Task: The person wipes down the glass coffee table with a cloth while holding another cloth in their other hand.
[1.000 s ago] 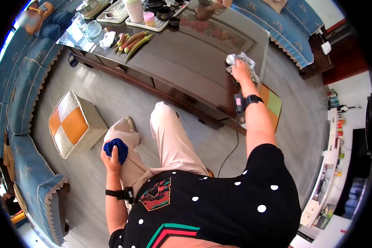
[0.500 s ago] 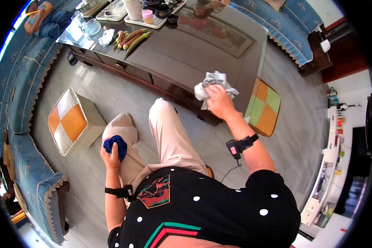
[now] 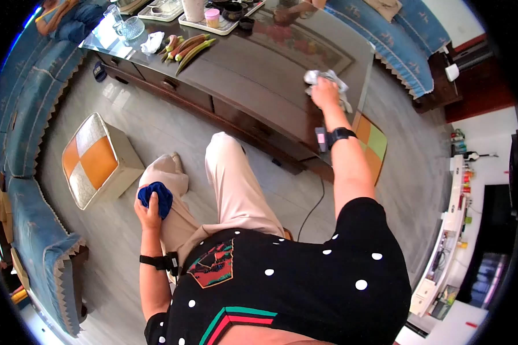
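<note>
My right hand [image 3: 326,94] presses a crumpled grey-white cloth [image 3: 341,84] onto the glass top of the dark table [image 3: 259,80], close to its right end. The fingers are bunched over the cloth. Resting by my knee, my left hand [image 3: 148,211] is closed around a dark blue cloth [image 3: 160,198]. Several reddish and green pods [image 3: 194,50] lie near the table's front edge, beside a crumpled white tissue [image 3: 152,42].
A tray [image 3: 221,27] with cups and a pink-lidded jar [image 3: 212,18] and a glass cup [image 3: 133,27] stand on the table. Checkered stools [image 3: 101,164] are on the floor. Another person [image 3: 77,20] sits on the blue sofa at upper left.
My right hand moved toward me with the grey-white cloth, then went back out over the table top. My left hand still holds the blue cloth.
</note>
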{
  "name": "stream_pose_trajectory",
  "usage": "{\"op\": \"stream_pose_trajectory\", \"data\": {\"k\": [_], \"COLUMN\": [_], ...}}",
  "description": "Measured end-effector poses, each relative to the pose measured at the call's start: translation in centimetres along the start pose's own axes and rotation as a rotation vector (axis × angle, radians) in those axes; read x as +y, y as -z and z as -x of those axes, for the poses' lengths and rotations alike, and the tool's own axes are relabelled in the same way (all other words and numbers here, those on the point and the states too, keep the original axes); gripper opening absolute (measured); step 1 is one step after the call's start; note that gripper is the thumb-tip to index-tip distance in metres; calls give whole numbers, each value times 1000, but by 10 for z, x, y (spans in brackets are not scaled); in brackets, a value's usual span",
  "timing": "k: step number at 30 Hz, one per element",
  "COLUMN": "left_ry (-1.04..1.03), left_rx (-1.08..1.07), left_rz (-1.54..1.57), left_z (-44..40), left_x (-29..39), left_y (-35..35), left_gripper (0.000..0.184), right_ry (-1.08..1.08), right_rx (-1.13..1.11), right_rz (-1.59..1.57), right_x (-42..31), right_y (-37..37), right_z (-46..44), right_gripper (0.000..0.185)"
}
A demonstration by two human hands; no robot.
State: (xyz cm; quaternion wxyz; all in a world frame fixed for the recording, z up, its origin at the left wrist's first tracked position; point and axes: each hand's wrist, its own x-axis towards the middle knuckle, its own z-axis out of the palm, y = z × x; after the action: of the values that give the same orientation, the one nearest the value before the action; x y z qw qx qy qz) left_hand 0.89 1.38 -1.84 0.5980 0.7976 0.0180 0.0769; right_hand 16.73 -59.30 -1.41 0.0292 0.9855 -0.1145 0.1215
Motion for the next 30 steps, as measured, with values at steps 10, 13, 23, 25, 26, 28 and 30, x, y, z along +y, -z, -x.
{"op": "stream_pose_trajectory", "data": {"k": [10, 13, 23, 25, 26, 28, 30], "left_ry": [-26, -34, -74, -77, -80, -74, -63], "left_rx": [10, 10, 35, 33, 28, 32, 39], "left_rz": [-56, -2, -55, -62, -72, -50, -34], "left_z": [0, 2, 5, 5, 5, 4, 6], "left_x": [3, 0, -10, -7, -5, -3, 0], "left_y": [-6, -5, -1, -1, -1, -2, -4], "left_gripper": [30, 29, 28, 28, 28, 28, 28], "right_ry": [539, 215, 238, 110, 121, 105, -92], "right_rx": [54, -198, -76, -354, -355, -300, -123], "right_rz": [-432, -1022, -481, -635, -582, -538, -302], "right_x": [-173, -150, 37, 24, 14, 0, -28], "right_y": [48, 83, 71, 78, 78, 65, 77], "right_z": [44, 44, 25, 41, 47, 55, 68], "right_gripper": [38, 36, 46, 62, 67, 83, 95]}}
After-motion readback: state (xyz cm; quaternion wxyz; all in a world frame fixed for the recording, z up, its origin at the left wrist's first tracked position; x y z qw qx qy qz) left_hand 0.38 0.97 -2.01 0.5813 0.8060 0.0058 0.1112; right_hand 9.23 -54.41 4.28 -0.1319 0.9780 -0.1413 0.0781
